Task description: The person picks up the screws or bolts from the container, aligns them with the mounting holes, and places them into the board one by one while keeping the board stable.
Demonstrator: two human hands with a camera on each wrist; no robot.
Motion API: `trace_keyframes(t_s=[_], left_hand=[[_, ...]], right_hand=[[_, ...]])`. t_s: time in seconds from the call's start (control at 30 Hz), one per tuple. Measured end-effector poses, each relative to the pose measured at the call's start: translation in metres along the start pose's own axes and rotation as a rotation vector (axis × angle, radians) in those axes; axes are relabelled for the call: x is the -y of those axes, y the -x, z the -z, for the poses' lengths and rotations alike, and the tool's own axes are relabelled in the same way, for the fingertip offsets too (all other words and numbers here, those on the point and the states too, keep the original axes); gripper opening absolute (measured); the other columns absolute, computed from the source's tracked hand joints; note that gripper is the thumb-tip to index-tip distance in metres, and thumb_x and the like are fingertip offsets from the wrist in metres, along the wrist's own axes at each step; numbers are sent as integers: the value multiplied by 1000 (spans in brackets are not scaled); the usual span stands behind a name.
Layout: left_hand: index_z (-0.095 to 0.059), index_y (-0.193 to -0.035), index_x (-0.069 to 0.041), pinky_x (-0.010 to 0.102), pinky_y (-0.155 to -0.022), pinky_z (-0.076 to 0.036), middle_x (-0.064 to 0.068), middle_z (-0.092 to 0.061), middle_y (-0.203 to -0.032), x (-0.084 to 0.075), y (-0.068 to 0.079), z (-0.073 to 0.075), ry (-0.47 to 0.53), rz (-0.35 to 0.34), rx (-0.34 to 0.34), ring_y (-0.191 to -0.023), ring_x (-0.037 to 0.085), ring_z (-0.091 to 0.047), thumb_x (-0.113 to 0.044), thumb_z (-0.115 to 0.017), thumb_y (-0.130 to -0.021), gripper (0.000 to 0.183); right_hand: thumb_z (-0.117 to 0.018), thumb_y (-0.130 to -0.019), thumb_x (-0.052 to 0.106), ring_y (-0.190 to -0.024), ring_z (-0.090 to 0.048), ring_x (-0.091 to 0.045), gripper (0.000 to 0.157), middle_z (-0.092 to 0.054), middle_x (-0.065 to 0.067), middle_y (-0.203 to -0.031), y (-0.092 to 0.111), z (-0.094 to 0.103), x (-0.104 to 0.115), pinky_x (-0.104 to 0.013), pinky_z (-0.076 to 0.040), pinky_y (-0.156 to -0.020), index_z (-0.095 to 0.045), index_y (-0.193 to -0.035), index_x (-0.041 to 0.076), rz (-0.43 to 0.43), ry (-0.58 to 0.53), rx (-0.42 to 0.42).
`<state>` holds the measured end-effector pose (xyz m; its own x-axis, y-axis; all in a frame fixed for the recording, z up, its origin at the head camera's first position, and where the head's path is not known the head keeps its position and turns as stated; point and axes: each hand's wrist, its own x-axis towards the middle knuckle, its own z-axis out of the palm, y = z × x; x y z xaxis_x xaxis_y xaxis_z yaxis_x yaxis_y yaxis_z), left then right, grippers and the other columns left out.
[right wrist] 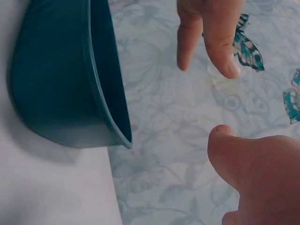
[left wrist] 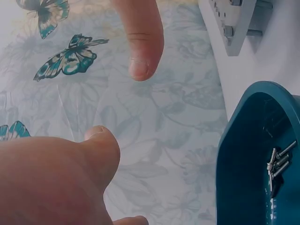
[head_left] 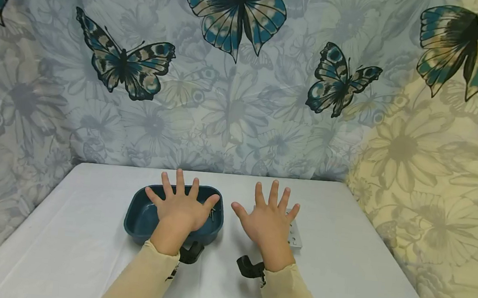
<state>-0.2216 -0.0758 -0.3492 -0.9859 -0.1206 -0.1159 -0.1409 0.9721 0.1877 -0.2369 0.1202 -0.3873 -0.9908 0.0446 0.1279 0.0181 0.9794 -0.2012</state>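
Observation:
My left hand (head_left: 181, 212) is held over a dark blue-green plastic tub (head_left: 134, 218), fingers spread and straight, gripping nothing. A few small metal bolts (left wrist: 281, 161) lie in the tub, seen in the left wrist view. To the right, my right hand (head_left: 267, 223) is also spread flat with nothing in it. It partly covers a light grey plate (head_left: 295, 240) with holes. In the left wrist view that plate (left wrist: 233, 33) shows bolts through it. The right wrist view has the tub's outer wall (right wrist: 56, 89) beside the right hand's fingers (right wrist: 220, 47).
A white-covered table (head_left: 67, 228) carries the tub and plate. Behind it and at both sides hangs a butterfly-and-flower cloth (head_left: 233, 119). Each wrist wears a black camera mount, one by the left sleeve (head_left: 191, 254) and one by the right sleeve (head_left: 249, 268).

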Motion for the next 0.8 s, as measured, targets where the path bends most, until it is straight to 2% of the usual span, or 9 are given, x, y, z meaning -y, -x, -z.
trace_keyframes(t_s=[0.13, 0.2, 0.27, 0.43, 0.5, 0.57, 0.63, 0.7, 0.8], left_hand=[[-17, -161, -25, 76, -96, 19, 18, 14, -162, 2, -2, 1, 35, -31, -19, -140, 46, 27, -79, -21, -92, 88], [-17, -161, -25, 77, -98, 16, 17, 15, -162, 7, -6, 2, 79, -78, -22, -140, 46, 28, -81, -22, -91, 90], [-15, -161, -26, 78, -100, 10, 16, 17, -162, 14, -11, 6, 149, -158, -14, -141, 44, 27, -82, -25, -90, 90], [-8, -162, -27, 78, -103, -8, 14, 21, -162, 44, -26, 21, 347, -382, 57, -142, 46, 22, -78, -42, -89, 95], [-6, -162, -28, 77, -103, -16, 13, 22, -162, 55, -32, 24, 419, -433, 92, -145, 47, 12, -76, -50, -88, 98], [-5, -161, -30, 76, -103, -19, 11, 22, -162, 64, -38, 22, 503, -472, 134, -146, 48, 4, -72, -58, -86, 101], [-6, -161, -32, 71, -103, -27, 9, 18, -163, 71, -43, 16, 610, -493, 189, -145, 47, -11, -64, -66, -86, 101], [-9, -161, -32, 65, -103, -34, 10, 14, -164, 74, -49, 8, 734, -502, 254, -141, 48, -27, -52, -73, -87, 100], [-18, -161, -27, 54, -97, -46, 13, 4, -165, 76, -56, -9, 914, -483, 364, -125, 48, -49, -32, -77, -89, 93]], right_hand=[[-29, -84, 87, -144, 21, -43, 100, 5, -18, -164, -3, 3, -4, -73, 12, -104, -21, -161, 24, 15, -36, -1], [-32, -86, 86, -145, 19, -43, 99, 6, -16, -164, -5, 9, -12, -73, 11, -104, -18, -161, 23, 47, -125, 23], [-36, -90, 80, -146, 16, -43, 94, 6, -16, -164, -9, 19, -29, -75, 8, -104, -15, -162, 22, 105, -278, 38], [-48, -103, 50, -146, 16, -40, 78, 15, -10, -164, -18, 43, -96, -75, 6, -105, -4, -162, 25, 237, -826, 106], [-49, -104, 44, -145, 18, -39, 77, 18, -5, -163, -19, 45, -124, -74, 7, -104, 0, -161, 27, 258, -1007, 156], [-49, -105, 41, -145, 17, -42, 78, 20, -3, -163, -18, 43, -147, -76, 4, -104, 2, -161, 28, 257, -1130, 214], [-49, -105, 40, -145, 12, -46, 77, 21, -1, -163, -15, 36, -166, -75, -2, -106, 3, -161, 29, 250, -1219, 286], [-49, -106, 38, -145, 4, -50, 77, 23, -2, -163, -12, 26, -179, -73, -14, -106, 4, -161, 29, 250, -1289, 365], [-52, -106, 30, -141, -19, -52, 77, 20, -3, -164, -9, 7, -192, -63, -35, -103, 0, -162, 26, 233, -1376, 499]])
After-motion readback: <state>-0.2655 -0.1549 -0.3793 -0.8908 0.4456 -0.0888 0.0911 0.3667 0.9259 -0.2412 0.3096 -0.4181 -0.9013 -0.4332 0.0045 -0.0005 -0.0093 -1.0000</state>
